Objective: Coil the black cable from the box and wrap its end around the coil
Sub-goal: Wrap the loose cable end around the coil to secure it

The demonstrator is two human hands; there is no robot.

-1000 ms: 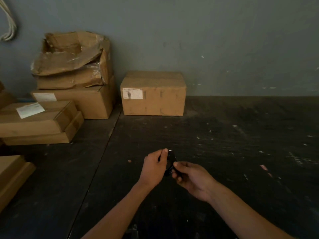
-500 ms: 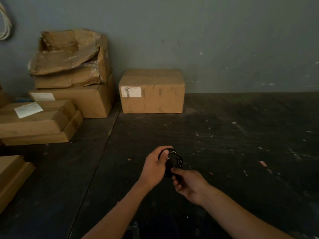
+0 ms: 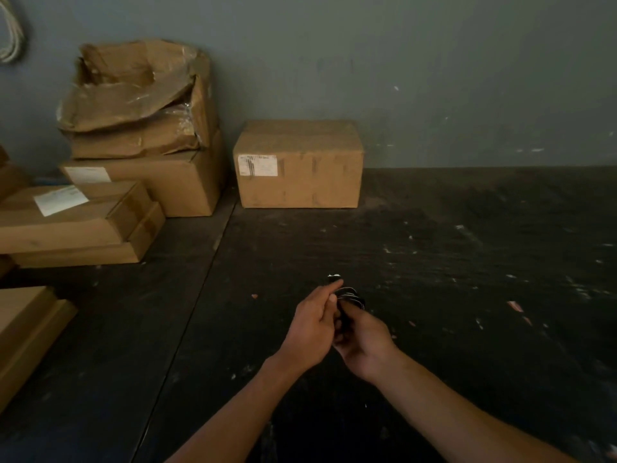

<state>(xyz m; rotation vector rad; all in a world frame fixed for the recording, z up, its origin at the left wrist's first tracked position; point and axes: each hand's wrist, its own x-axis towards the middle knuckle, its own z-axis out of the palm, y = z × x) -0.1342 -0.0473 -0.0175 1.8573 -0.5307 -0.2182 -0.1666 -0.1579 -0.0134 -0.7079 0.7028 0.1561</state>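
A small coil of black cable (image 3: 350, 297) is held between both hands above the dark table (image 3: 467, 279). My left hand (image 3: 312, 329) pinches the cable's end, whose pale plug tip (image 3: 334, 277) sticks up past the fingertips. My right hand (image 3: 364, 342) grips the coil from below and the right, with its fingers around the loops. Much of the coil is hidden by the fingers. A closed cardboard box (image 3: 298, 163) stands at the back against the wall.
A stack of cardboard boxes (image 3: 140, 142), the top one torn open, stands at the back left. Flat cartons (image 3: 76, 222) lie in front of the stack, and another carton (image 3: 26, 332) sits at the left edge. A pale cord (image 3: 11, 35) hangs on the wall.
The coil, which stood open as a ring half a second ago, is now squeezed between my hands. My left hand has brought the plug end up over the top.
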